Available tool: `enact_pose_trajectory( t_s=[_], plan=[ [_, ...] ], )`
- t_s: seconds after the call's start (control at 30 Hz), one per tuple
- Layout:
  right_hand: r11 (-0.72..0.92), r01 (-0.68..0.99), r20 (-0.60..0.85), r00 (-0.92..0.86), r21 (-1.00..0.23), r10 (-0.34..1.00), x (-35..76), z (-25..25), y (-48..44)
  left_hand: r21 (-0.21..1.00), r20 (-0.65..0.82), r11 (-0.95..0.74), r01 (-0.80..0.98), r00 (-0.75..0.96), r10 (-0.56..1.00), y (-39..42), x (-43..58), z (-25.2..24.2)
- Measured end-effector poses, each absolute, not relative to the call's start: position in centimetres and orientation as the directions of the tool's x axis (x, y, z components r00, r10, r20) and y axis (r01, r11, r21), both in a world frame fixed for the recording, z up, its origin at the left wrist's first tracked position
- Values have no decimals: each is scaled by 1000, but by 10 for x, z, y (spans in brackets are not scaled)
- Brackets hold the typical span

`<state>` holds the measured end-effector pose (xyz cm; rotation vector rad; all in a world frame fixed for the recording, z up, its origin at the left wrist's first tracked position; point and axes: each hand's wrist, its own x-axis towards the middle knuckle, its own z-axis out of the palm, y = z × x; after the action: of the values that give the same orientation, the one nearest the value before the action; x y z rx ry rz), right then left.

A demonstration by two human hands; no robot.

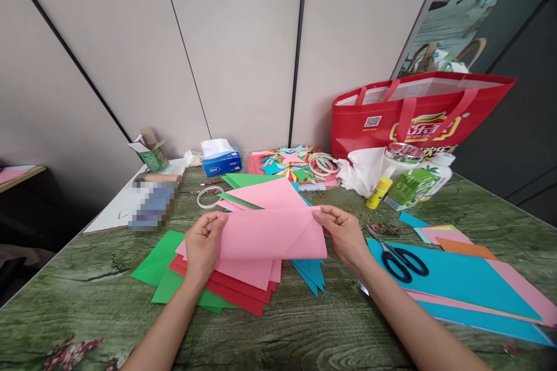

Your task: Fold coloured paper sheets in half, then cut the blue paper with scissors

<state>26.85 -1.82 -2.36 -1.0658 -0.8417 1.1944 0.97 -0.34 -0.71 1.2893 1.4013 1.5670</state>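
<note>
A pink sheet of paper [270, 236], bent over along its length, is stretched between my two hands above a pile of paper. My left hand [204, 243] pinches its left end, thumb on top. At the upper right corner, my right hand [343, 235] grips it between thumb and fingers. Under and around it lie more pink sheets [255, 272], red sheets [243, 295], green sheets [159, 258] and blue pointed pieces [311, 275]. Another pink piece [270, 192] shows just behind the held sheet.
Black-handled scissors [398, 261] rest on blue paper [461, 278] at the right. Behind stand a glue stick [379, 193], a red bag [391, 122], a tissue box [221, 162] and colourful paper stars [300, 165]. A tape roll [199, 200] lies left of centre.
</note>
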Motion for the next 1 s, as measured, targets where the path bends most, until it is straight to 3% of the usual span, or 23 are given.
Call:
enact_pose_trajectory(
  t_s=[1.0],
  plan=[
    [32, -296, -34, 216, -955, 976, 274, -24, -16, 984, 166, -140, 110, -290, 942, -4, 11, -7]
  ],
)
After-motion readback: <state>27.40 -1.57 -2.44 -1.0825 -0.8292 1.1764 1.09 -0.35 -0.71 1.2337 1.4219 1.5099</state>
